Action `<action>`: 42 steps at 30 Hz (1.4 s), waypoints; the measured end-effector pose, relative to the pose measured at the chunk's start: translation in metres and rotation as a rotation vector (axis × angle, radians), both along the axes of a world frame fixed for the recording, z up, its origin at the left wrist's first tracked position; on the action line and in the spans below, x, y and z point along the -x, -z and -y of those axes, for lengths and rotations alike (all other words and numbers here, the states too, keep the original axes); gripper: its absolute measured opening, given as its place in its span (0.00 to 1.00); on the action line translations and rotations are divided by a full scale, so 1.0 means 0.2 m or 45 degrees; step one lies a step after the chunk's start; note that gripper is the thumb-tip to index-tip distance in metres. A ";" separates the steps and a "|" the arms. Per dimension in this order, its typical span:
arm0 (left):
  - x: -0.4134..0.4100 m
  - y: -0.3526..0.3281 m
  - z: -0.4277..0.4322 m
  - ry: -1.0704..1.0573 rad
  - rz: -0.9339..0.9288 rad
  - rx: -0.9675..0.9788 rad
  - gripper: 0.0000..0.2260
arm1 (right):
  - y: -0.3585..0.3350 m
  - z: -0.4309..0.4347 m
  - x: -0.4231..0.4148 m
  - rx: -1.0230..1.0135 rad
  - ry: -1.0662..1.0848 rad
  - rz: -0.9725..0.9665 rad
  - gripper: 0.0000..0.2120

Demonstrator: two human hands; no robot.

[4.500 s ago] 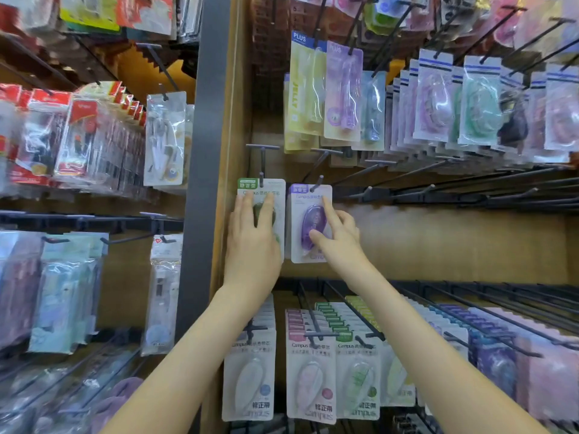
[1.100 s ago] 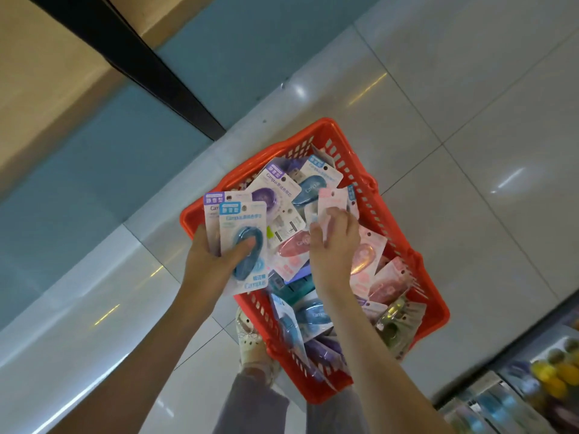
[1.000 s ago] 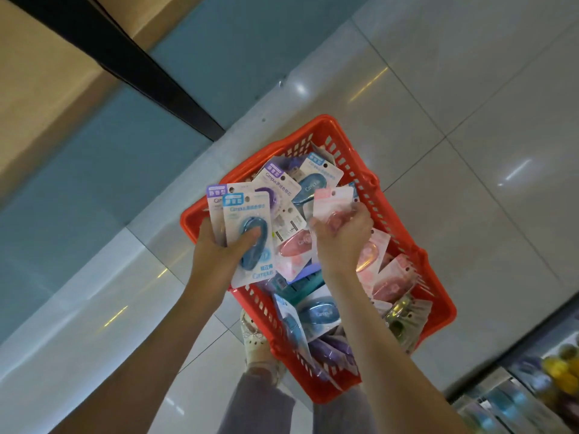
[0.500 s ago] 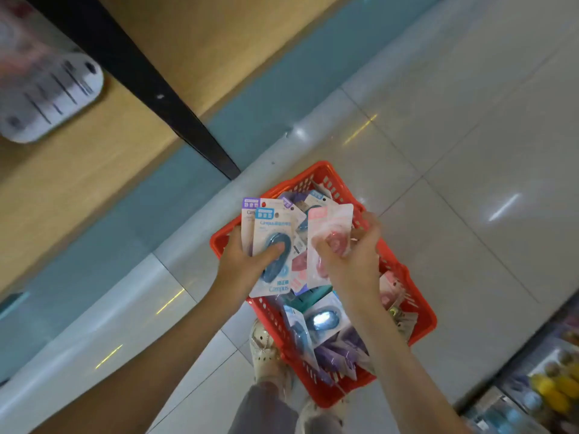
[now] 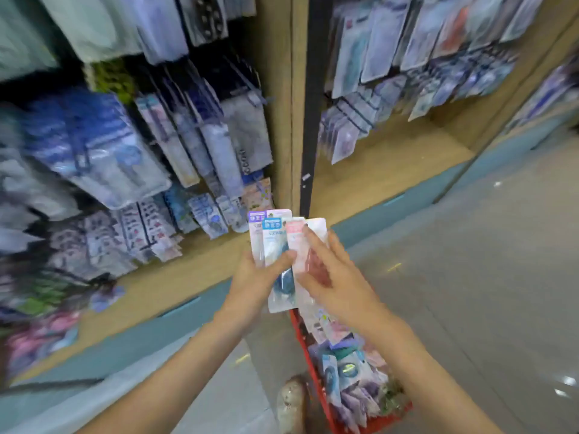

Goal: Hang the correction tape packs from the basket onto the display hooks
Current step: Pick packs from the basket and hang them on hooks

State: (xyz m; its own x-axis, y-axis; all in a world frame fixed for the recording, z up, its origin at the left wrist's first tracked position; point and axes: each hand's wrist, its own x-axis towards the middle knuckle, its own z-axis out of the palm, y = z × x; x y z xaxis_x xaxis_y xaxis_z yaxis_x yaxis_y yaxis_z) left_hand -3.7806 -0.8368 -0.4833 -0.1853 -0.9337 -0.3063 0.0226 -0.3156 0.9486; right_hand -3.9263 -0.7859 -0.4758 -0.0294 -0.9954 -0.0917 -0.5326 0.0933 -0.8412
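My left hand (image 5: 255, 283) grips a fanned stack of correction tape packs: a blue-topped pack (image 5: 275, 242) in front, a purple-topped pack (image 5: 256, 220) behind it. My right hand (image 5: 332, 277) holds a pink-topped pack (image 5: 297, 242) against that stack, fingers stretched over its face. Below my arms the red basket (image 5: 302, 346) stands on the floor with several more packs (image 5: 347, 368) in it. The view is blurred; blister packs hang on display hooks (image 5: 200, 142) on the left panel and on the display hooks (image 5: 360, 117) of the right panel.
A wooden post with a black strip (image 5: 308, 126) divides the two shelf bays. A wooden bottom ledge (image 5: 385, 164) and teal plinth (image 5: 407, 202) run along the base. Grey floor tiles (image 5: 470, 277) lie to the right. My shoe (image 5: 289, 405) is beside the basket.
The view swung up from the basket to the shelves. Both hands lifted the packs out of the basket, and the pink pack now lies against the left hand's stack.
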 end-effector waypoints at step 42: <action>-3.30 -3.04 0.04 -0.750 -0.089 1.586 0.28 | -3.20 0.80 -2.91 1.637 -0.284 -0.263 0.33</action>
